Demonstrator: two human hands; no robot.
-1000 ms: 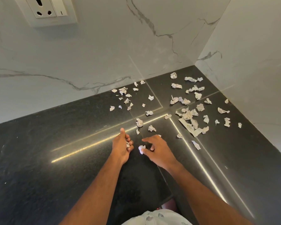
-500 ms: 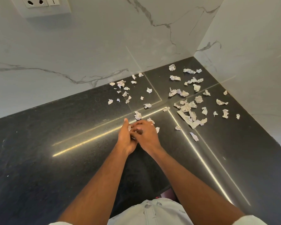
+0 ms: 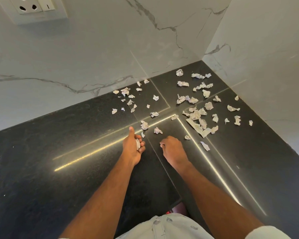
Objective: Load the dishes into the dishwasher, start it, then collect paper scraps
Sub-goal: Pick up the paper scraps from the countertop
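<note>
Several crumpled white paper scraps (image 3: 196, 116) lie scattered over the black stone counter (image 3: 59, 169), mostly toward the back right corner. My left hand (image 3: 133, 149) is cupped palm-up on the counter with its thumb out, holding a small bunch of collected scraps (image 3: 138, 144). My right hand (image 3: 173, 150) sits just to its right, palm down with curled fingers, and a bit of white paper shows at its fingertips. Loose scraps lie just beyond both hands, the nearest being a crumpled scrap (image 3: 144, 125), a second scrap (image 3: 157, 130) and a flat strip (image 3: 205, 146).
White marble walls meet in a corner (image 3: 203, 56) behind the scraps. A wall socket (image 3: 33, 7) sits at the top left. The counter's front edge (image 3: 173, 202) is close to my body, with my pale shorts (image 3: 162, 226) below it.
My right hand carried a scrap into my left hand, then drew back to the right onto another scrap. The left hand stays put, holding more paper.
</note>
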